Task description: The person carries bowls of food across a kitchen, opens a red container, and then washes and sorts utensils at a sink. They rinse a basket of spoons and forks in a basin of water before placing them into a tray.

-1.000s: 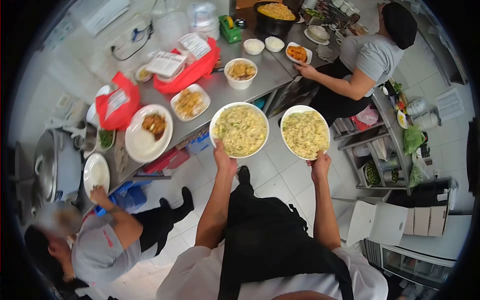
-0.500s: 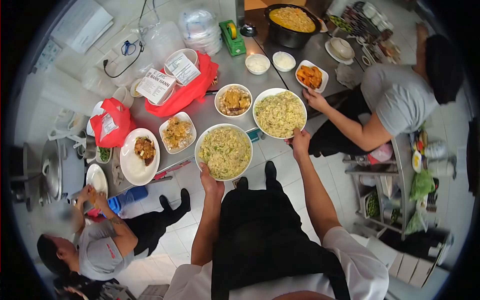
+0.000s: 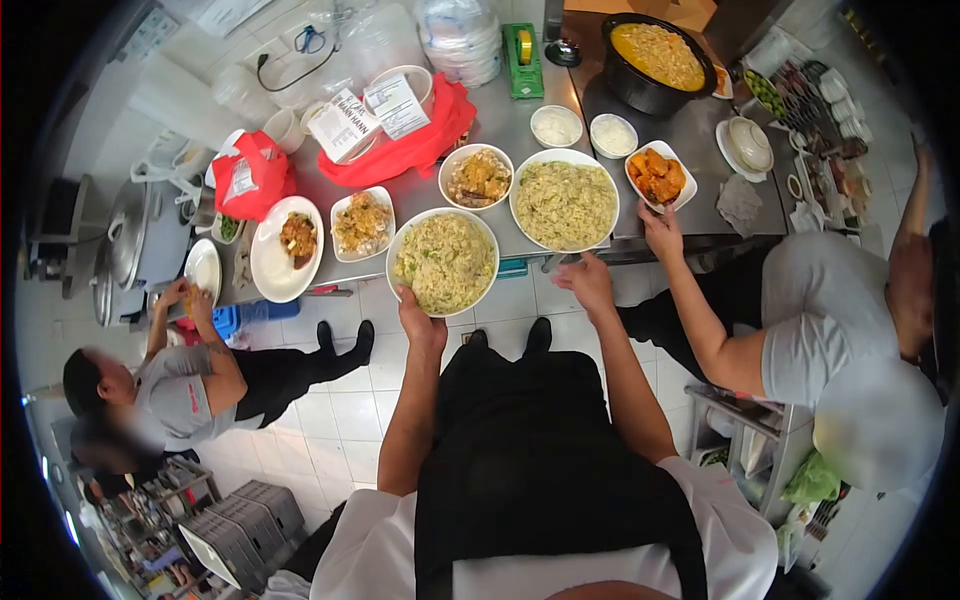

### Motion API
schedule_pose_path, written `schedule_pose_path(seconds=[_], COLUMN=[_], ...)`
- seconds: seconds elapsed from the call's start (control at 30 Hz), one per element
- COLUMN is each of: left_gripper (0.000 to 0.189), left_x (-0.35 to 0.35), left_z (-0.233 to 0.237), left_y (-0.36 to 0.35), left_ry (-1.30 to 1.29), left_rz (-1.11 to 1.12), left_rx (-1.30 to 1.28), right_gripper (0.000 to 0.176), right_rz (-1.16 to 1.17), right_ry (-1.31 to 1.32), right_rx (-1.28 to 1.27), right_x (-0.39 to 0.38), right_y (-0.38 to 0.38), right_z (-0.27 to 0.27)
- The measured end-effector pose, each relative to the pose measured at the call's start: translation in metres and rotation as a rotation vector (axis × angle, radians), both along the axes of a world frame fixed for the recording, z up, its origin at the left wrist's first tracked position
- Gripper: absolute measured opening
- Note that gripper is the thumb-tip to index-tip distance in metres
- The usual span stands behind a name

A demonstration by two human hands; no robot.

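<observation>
My left hand (image 3: 422, 325) grips the near rim of a white bowl of fried rice (image 3: 445, 262), held at the counter's front edge. A second bowl of fried rice (image 3: 565, 200) stands on the counter just past my right hand (image 3: 588, 283). That hand is off the bowl, fingers apart, with nothing in it. Behind my left bowl is a bowl of brown-sauced food (image 3: 478, 178). To its left are a square dish of topped food (image 3: 362, 224) and an oval plate with a small brown portion (image 3: 297, 243).
At right, a co-worker's hand (image 3: 662, 232) holds a square dish of orange food (image 3: 657, 177). Another person (image 3: 190, 390) works at the left end of the counter (image 3: 530, 125). Red bags (image 3: 420, 150), two small white bowls (image 3: 556, 127) and a black pot (image 3: 655, 65) stand further back.
My right hand has let go of its fried rice bowl, which now rests on the counter, and has drawn back. My left hand still holds its bowl. The view has shifted.
</observation>
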State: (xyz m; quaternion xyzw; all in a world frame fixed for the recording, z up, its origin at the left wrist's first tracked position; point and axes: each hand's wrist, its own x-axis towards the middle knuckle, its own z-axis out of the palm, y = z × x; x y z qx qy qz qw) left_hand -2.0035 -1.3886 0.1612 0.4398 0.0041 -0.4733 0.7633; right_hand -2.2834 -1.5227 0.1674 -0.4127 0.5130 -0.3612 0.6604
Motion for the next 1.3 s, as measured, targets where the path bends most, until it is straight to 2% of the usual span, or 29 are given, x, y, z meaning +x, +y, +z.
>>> schedule_pose_path(seconds=[0.03,0.07,0.1,0.13,0.23,0.3,0.4,0.47,0.5,0.57,0.73,0.87,0.93,1.07,1.17,1.23,1.27,1.3], left_gripper=[0.058,0.057,0.057,0.057,0.058,0.057,0.057,0.057,0.057,0.057,0.058,0.058,0.059,0.063,0.062,0.057,0.057,0.06], left_x=[-0.002,0.002,-0.002,-0.002,-0.002,-0.002,0.003,0.007,0.009,0.013,0.026,0.03,0.032,0.035,0.032,0.029,0.027,0.029], left_z=[0.0,-0.007,-0.002,-0.003,-0.003,0.0,0.003,0.004,0.004,0.003,-0.01,-0.009,0.001,0.004,0.001,0.02,0.018,0.012], left_y=[-0.003,-0.01,-0.013,-0.016,-0.019,-0.019,-0.02,-0.02,-0.021,-0.026,-0.032,-0.051,-0.061,-0.072,-0.087,-0.089,-0.094,-0.101], left_ry=[-0.002,-0.001,-0.011,-0.015,-0.032,-0.025,-0.01,-0.018,-0.022,-0.007,-0.004,-0.005,0.0,-0.045,-0.18,-0.232,-0.248,-0.245], left_rz=[0.003,-0.01,0.015,0.04,0.049,0.029,-0.003,0.004,-0.017,-0.024,-0.094,-0.107,-0.107,-0.062,0.021,0.073,0.085,0.111], left_rx=[0.004,0.02,0.021,0.014,0.007,-0.011,-0.018,0.017,-0.044,-0.048,-0.035,-0.068,-0.059,0.039,0.182,0.303,0.31,0.29], right_gripper=[0.028,0.028,0.02,0.024,0.022,0.021,0.02,0.018,0.018,0.019,0.017,0.02,0.015,0.018,0.026,0.029,0.031,0.028], right_rz=[0.203,0.213,0.185,0.154,0.239,0.13,0.117,0.439,0.433,0.577,0.686,0.715,0.613,0.574,0.459,0.112,0.053,-0.028], right_ry=[0.203,0.203,0.226,0.247,0.43,0.644,0.807,0.939,0.95,0.955,0.961,1.075,1.08,1.142,1.094,0.835,0.702,0.507], right_rx=[0.049,0.06,0.013,-0.034,-0.316,-0.822,-1.105,-0.814,-0.815,-0.726,-0.734,-0.654,-0.703,-0.622,-0.592,-0.792,-0.834,-0.738], right_x=[-0.004,-0.001,0.003,0.011,0.056,0.094,0.145,0.169,0.175,0.186,0.194,0.2,0.197,0.194,0.188,0.178,0.169,0.168], right_y=[-0.004,-0.005,-0.006,-0.009,-0.051,-0.099,-0.183,-0.21,-0.22,-0.236,-0.263,-0.292,-0.313,-0.331,-0.332,-0.321,-0.317,-0.298], right_z=[0.005,0.003,0.023,0.04,0.083,0.079,0.051,0.052,0.054,0.056,0.068,0.08,0.073,0.066,0.095,0.106,0.114,0.131])
